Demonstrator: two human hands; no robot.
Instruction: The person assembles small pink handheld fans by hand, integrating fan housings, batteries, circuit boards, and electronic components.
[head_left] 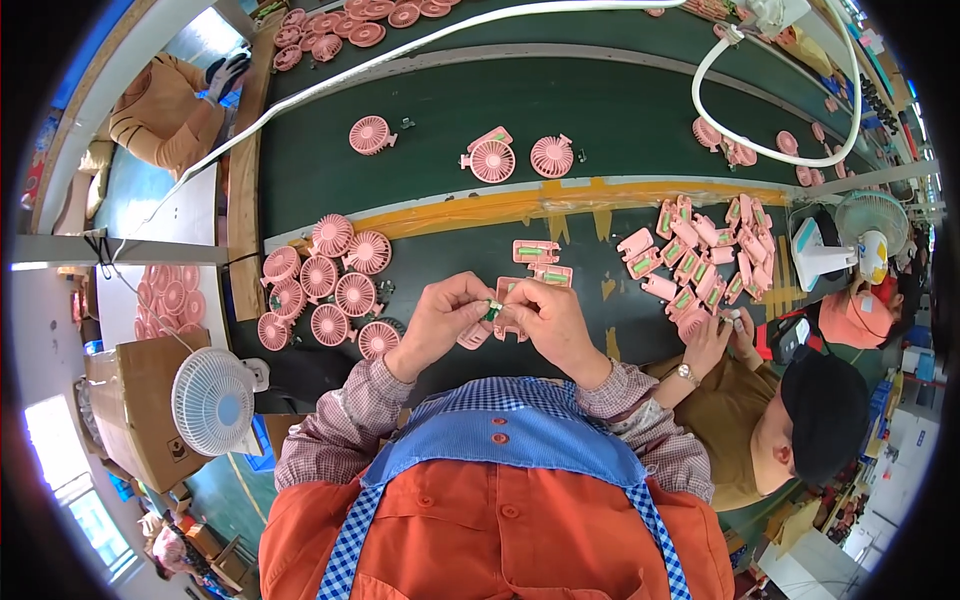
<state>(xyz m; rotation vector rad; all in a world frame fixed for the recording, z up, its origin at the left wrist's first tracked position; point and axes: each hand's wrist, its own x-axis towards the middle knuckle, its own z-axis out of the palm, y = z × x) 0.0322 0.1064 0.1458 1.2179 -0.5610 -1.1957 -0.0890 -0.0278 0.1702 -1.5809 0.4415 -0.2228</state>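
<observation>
Pinching a small green part [493, 311] between thumb and fingertip, the left hand [440, 322] met the right hand [553, 324], whose bent fingers touched or gripped it; which, could not be told. The part sat above the dark worktable [450, 250], visible portion aslant, far end leaning right; fingertips hid its full long axis. Beyond, an open pink housing [535, 243] lay lengthwise left to right.
</observation>
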